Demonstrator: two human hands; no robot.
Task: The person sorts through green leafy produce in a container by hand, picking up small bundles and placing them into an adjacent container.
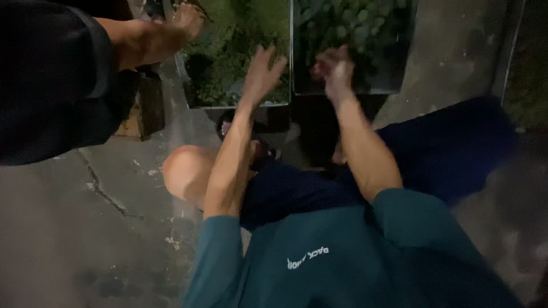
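Two planter boxes sit on the cracked concrete floor (85, 228) ahead of you, side by side. Your left hand (261, 71) hovers over the left planter (228, 85), fingers spread wide above its low green plants, holding nothing. Your right hand (334, 71) is at the near edge of the right planter (365, 57); it is blurred, so you cannot tell its grip. Another person's bare arm (148, 40) reaches in from the far left.

1. Left hand (264, 71): fingers spread, over the near rim of the left planter (197, 94) of green plants.
2. Right hand (334, 71): blurred, loosely curled, over the right planter (399, 74).
3. Another person's arm (151, 37) reaches in, left of the left hand.
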